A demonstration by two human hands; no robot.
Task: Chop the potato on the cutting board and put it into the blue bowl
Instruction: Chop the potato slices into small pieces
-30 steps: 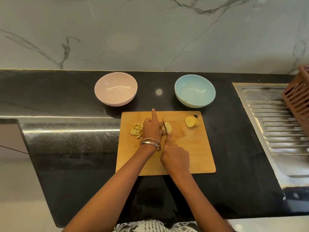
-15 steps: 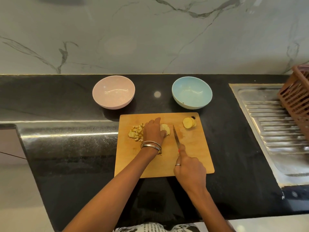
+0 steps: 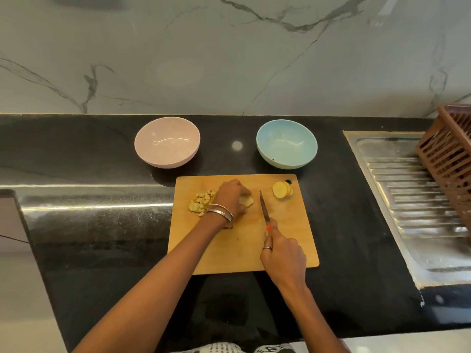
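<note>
Fingers of the left hand (image 3: 233, 200) were curled over the potato slices (image 3: 246, 201) on the cutting board (image 3: 242, 245); the knife (image 3: 264, 210) was gripped by the right hand (image 3: 284, 256). Since a second before, the blade had been drawn back rightward, off the slices, apparently for regrouping between cuts. Chopped pieces (image 3: 201, 203) and uncut slices (image 3: 281, 190) remained; the blue bowl (image 3: 286, 143) held no potato. How many slices lay under the left hand was hidden.
</note>
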